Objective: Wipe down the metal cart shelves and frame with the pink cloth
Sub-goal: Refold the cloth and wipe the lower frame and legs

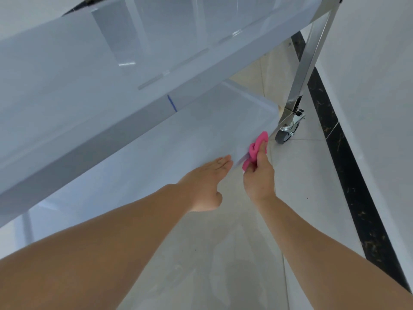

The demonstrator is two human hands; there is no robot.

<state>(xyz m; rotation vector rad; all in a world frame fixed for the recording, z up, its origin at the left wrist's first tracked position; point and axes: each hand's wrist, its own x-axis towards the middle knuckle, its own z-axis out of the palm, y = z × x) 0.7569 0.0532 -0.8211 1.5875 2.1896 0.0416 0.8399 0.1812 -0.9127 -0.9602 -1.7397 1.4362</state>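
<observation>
Two shelves show on the cart: an upper shelf and a lower shelf, with one leg and one wheel. One pink cloth sits bunched against the lower shelf's edge, gripped in the right hand. Just beside it, the left hand lies flat on that shelf with its fingers straight.
</observation>
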